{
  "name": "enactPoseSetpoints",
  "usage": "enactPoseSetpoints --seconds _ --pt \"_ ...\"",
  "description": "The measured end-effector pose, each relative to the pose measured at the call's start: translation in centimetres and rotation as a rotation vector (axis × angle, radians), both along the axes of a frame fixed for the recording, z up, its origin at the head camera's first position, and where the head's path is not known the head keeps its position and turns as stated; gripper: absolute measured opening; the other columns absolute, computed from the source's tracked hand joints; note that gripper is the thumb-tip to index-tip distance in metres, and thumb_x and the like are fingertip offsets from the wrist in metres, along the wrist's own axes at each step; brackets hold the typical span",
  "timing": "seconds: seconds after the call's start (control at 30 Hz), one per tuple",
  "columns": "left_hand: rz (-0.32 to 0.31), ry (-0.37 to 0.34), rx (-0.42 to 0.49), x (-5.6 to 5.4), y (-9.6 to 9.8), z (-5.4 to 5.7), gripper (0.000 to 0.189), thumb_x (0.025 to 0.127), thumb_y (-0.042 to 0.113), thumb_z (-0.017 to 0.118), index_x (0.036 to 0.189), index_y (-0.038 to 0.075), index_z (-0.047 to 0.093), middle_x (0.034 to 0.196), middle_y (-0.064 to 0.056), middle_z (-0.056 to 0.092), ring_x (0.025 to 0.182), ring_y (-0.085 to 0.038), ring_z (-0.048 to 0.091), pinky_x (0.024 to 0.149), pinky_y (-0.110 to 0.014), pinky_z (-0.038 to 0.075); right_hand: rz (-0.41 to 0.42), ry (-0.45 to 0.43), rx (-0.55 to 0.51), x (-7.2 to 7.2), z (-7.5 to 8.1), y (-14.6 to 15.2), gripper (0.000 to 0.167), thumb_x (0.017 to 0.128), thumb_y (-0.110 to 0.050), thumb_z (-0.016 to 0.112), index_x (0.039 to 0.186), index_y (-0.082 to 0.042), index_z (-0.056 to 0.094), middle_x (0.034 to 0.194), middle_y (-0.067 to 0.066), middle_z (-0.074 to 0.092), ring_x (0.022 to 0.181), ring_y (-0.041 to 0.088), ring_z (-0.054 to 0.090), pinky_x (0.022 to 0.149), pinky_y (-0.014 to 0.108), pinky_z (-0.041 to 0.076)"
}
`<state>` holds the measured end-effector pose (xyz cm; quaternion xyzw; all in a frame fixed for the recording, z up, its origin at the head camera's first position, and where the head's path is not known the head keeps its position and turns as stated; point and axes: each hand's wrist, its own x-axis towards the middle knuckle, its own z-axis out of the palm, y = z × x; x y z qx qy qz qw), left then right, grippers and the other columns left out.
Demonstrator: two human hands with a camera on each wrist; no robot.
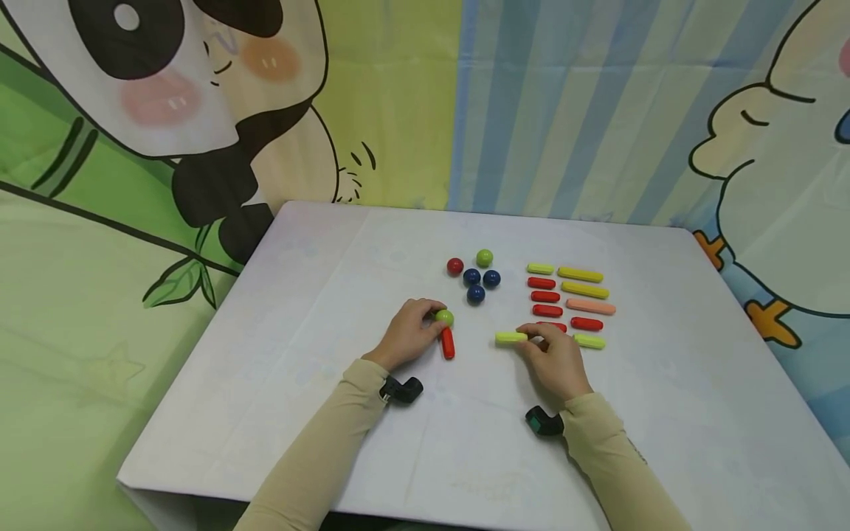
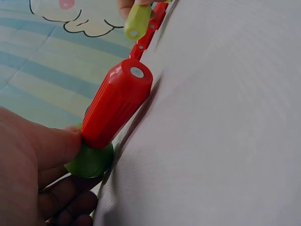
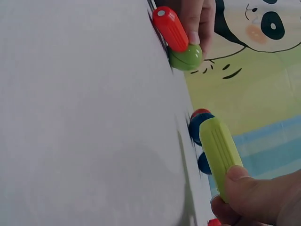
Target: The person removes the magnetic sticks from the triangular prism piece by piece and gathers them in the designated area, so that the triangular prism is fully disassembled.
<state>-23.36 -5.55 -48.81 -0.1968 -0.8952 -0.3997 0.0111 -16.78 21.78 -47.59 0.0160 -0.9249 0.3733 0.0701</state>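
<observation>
My left hand [image 1: 409,333] pinches a green ball [image 1: 445,317] between thumb and fingers, low over the table. A red magnetic rod [image 2: 115,103] is joined to that ball and points toward me, a silvery disc showing in its free end. In my right hand [image 1: 554,361] a yellow-green magnetic rod [image 1: 510,338] is held by one end, thumb against fingertips. Its other end points left, toward the red rod but apart from it. The right wrist view shows this yellow-green rod [image 3: 220,150] raised off the tabletop.
Beyond the hands lie several blue balls [image 1: 475,294], a red ball [image 1: 454,266] and another green ball [image 1: 485,257]. On the right, two columns hold red rods [image 1: 547,310], yellow rods [image 1: 584,289], an orange rod [image 1: 590,306] and yellow-green rods [image 1: 589,341]. A white cloth covers the table [image 1: 299,295].
</observation>
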Motion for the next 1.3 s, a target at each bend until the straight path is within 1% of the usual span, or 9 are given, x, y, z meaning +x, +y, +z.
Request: enactPoseSetpoints --seconds 0.13,0.2,0.37,0.47,0.67,0.9,1.07,1.3 --pt "-0.002 -0.008 0.006 0.1 0.0 0.0 0.030 0.092 0.017 0.067 0.121 0.010 0.065 0.110 -0.001 0.063 0.098 -0.017 0.051 0.088 -0.035 0.044 -0.022 0.016 0.013 0.6 -0.2 1.8 0.025 0.089 -0.011 0.071 0.114 -0.013 0.069 0.105 0.007 0.065 0.075 0.020 0.051 0.064 0.026 0.042" --pt "-0.004 -0.007 0.006 0.1 0.0 0.0 0.030 0.092 0.017 0.067 0.121 0.010 0.065 0.110 -0.001 0.063 0.098 -0.017 0.051 0.088 -0.035 0.044 -0.040 0.002 0.013 0.9 -0.3 2.5 0.026 0.090 -0.012 0.071 0.116 -0.014 0.069 0.107 0.007 0.065 0.076 0.021 0.051 0.064 0.026 0.043" --pt "-0.005 0.000 -0.007 0.0 0.0 0.0 0.030 0.092 0.017 0.067 0.121 0.010 0.065 0.111 -0.002 0.064 0.099 -0.018 0.052 0.089 -0.035 0.043 -0.102 -0.038 0.014 1.5 -0.3 3.8 0.025 0.091 -0.015 0.069 0.117 -0.014 0.068 0.110 0.010 0.066 0.081 0.023 0.053 0.068 0.031 0.045" --pt "-0.004 -0.004 -0.018 -0.1 0.0 0.1 0.030 0.093 0.019 0.067 0.122 0.010 0.064 0.112 -0.002 0.064 0.101 -0.018 0.052 0.090 -0.035 0.043 -0.136 -0.029 0.019 1.7 -0.3 4.2 0.025 0.091 -0.014 0.069 0.116 -0.011 0.068 0.110 0.013 0.066 0.084 0.025 0.055 0.071 0.033 0.045" --pt "-0.002 -0.017 -0.023 0.0 0.0 0.0 0.031 0.094 0.020 0.066 0.123 0.011 0.064 0.113 -0.002 0.063 0.102 -0.018 0.052 0.091 -0.036 0.043 -0.186 0.001 0.035 1.8 -0.7 4.7 0.026 0.091 -0.011 0.070 0.116 -0.007 0.068 0.107 0.014 0.067 0.084 0.024 0.058 0.069 0.030 0.046" --pt "-0.003 0.004 -0.033 -0.2 0.0 -0.1 0.031 0.094 0.023 0.066 0.123 0.012 0.064 0.110 0.000 0.063 0.099 -0.017 0.052 0.088 -0.034 0.044 -0.200 0.072 0.063 1.7 -1.0 4.7 0.024 0.089 -0.008 0.071 0.112 -0.006 0.070 0.101 0.012 0.065 0.079 0.023 0.053 0.066 0.028 0.041" --pt "-0.006 0.006 -0.034 -0.2 0.0 -0.2 0.031 0.094 0.023 0.066 0.123 0.012 0.064 0.110 0.000 0.063 0.099 -0.017 0.052 0.088 -0.034 0.043 -0.219 0.093 0.057 1.6 -1.2 4.8 0.024 0.088 -0.005 0.071 0.112 -0.005 0.070 0.104 0.014 0.066 0.081 0.023 0.053 0.068 0.028 0.040" --pt "-0.004 0.004 -0.036 -0.3 0.0 -0.2 0.031 0.094 0.025 0.066 0.123 0.012 0.064 0.110 0.000 0.063 0.099 -0.016 0.052 0.088 -0.034 0.043 -0.241 0.094 0.045 1.5 -1.2 4.8 0.024 0.087 -0.004 0.072 0.111 -0.004 0.070 0.108 0.015 0.066 0.083 0.023 0.052 0.069 0.028 0.038"
